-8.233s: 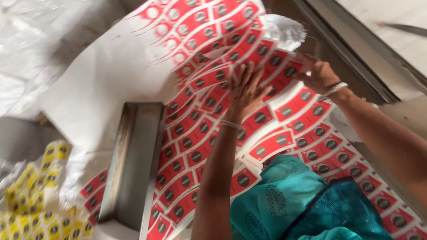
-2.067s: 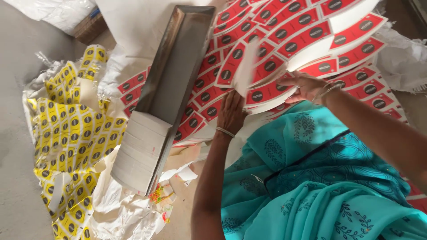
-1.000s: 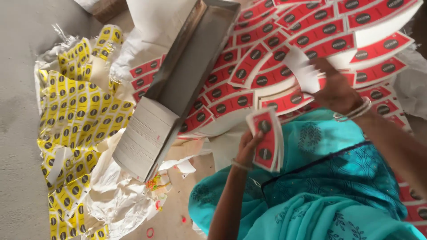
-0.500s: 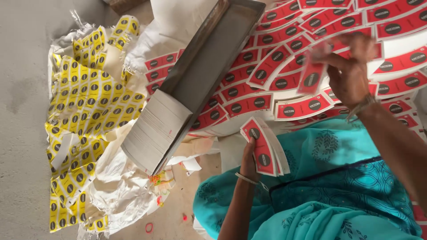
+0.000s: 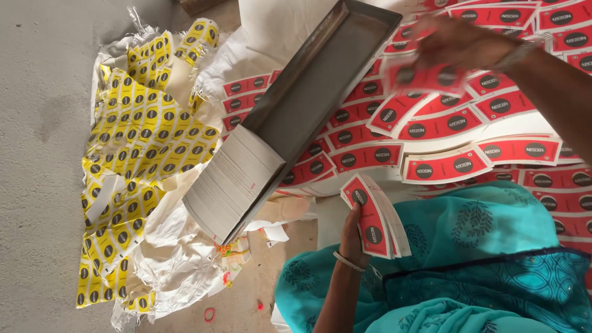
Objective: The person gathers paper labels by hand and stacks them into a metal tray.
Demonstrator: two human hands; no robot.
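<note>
**Hands gathering red printed labels beside a metal tray**

In the lower middle of the frame the left hand holds up a fanned stack of red paper labels with dark round marks, its fingers clamped on the stack's lower edge from behind; a thin bangle sits on that wrist. The stack stands nearly upright, just above the teal patterned cloth that fills the lower right.

In the upper right the right hand is blurred. It lies over a single loose red label at the top of a wide spread of red label sheets that covers the right half of the frame. The fingers seem curled down onto that label, but the blur hides whether they actually grip it.

A long grey metal tray runs diagonally from the top centre down toward the middle, resting on the red sheets. At its lower end sits a thick block of white stacked paper, edges outward, partly over the tray's open end.

To the left, sheets of yellow labels with dark round marks lie crumpled on a white woven sack, which rests on the grey concrete floor.
</note>
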